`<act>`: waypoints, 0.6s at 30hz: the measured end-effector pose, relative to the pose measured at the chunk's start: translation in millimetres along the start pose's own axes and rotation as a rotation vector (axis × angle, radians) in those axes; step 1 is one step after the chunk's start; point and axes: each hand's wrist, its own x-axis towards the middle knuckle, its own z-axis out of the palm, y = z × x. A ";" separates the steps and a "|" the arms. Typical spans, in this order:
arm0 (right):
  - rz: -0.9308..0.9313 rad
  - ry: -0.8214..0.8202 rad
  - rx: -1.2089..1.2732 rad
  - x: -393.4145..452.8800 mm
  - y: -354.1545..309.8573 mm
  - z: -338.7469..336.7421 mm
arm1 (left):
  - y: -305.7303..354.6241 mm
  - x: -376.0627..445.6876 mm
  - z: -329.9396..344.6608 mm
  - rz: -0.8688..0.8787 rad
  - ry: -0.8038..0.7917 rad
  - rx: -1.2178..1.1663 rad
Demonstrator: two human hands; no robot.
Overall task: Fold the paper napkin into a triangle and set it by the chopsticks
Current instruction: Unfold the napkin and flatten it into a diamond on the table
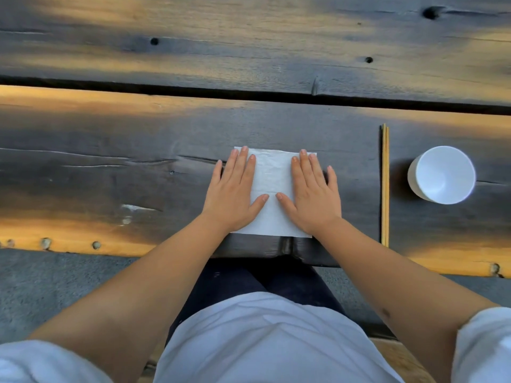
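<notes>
A white square paper napkin (272, 178) lies flat on the dark wooden table (138, 139), close to its near edge. My left hand (233, 192) rests palm down on the napkin's left side, fingers spread. On the right side my right hand (312, 192) presses flat in the same way. The two thumbs nearly meet over the napkin's middle. A pair of wooden chopsticks (385, 183) lies side by side to the right of the napkin, pointing away from me, clear of both hands.
A white cup (442, 174) stands upright just right of the chopsticks. A dark gap (193, 91) between planks runs across the table beyond the napkin. The table's near edge (83, 248) has several bolt heads.
</notes>
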 end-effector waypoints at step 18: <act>-0.010 -0.024 -0.011 8.9 21.0 -0.7 | -18.5 17.8 -8.4 0.097 -0.087 0.121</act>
